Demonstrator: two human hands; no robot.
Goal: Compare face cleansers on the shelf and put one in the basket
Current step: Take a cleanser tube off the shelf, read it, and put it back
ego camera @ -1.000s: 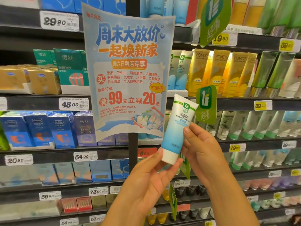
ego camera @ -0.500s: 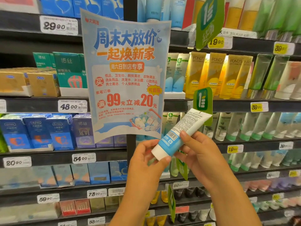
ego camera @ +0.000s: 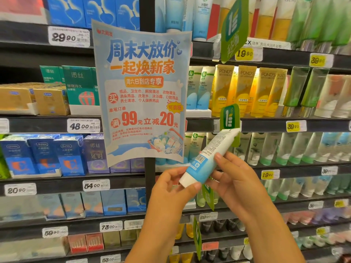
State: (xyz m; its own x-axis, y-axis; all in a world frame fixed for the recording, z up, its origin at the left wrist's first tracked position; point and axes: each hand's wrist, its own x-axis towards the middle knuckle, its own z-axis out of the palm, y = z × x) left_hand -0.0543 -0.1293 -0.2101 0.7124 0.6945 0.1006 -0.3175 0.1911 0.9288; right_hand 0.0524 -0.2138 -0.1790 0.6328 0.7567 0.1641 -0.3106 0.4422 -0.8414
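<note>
I hold a white and blue face cleanser tube [ego camera: 207, 158] in front of the shelves, tilted with its white cap down-left and its back label and barcode facing me. My left hand [ego camera: 171, 188] pinches the cap end. My right hand [ego camera: 233, 179] grips the blue lower body from the right. More tubes of the same kind [ego camera: 197, 88] stand on the shelf above, next to yellow cleanser tubes [ego camera: 245, 90]. No basket is in view.
A large blue sale poster [ego camera: 142, 92] hangs on the post between the two shelf bays. Green brand tags [ego camera: 230, 118] stick out from the shelf edges. Green and white tubes [ego camera: 303, 147] fill the right shelves; boxed goods [ego camera: 43, 154] fill the left.
The tube went from upright with its front toward me to tilted with its back label showing. My left hand moved from under the cap to pinching it. The view shifted slightly.
</note>
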